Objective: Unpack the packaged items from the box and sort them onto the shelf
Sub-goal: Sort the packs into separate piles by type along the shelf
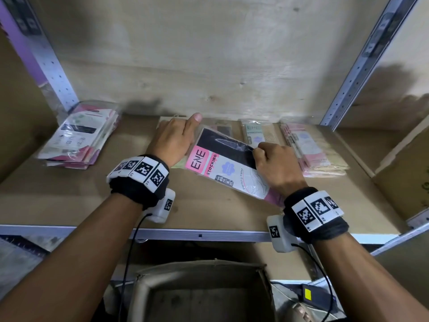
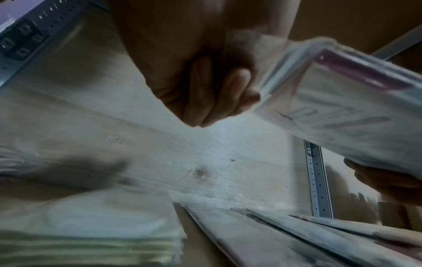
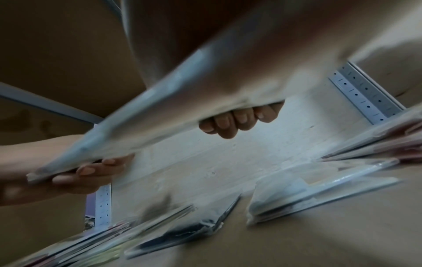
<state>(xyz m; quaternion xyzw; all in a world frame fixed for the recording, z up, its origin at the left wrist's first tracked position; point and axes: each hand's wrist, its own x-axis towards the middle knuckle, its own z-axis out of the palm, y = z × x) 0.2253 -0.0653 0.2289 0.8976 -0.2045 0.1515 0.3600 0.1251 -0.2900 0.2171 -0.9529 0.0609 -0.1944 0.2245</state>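
both hands are on one packet (image 1: pixel 228 169) held over the shelf (image 1: pixel 92 201), its label reading "ene stocking" and "variety color". right hand (image 1: pixel 276 167) has its grip curled round the packet's right edge, left hand (image 1: pixel 173 138) grips the left edge, thumb sticking up. four piles sit on the shelf: a blurry one far left (image 1: pixel 79 137), a dark one behind the packet (image 1: pixel 222 129), a green "ene" one (image 1: pixel 254 133), and a pink one (image 1: pixel 311 149) on the right. the box (image 1: pixel 199 291) sits below the shelf.

Left hand (image 1: pixel 173 138) grip curled, thumb extended, right hand (image 1: pixel 276 166) grip fisted, forearms parallel
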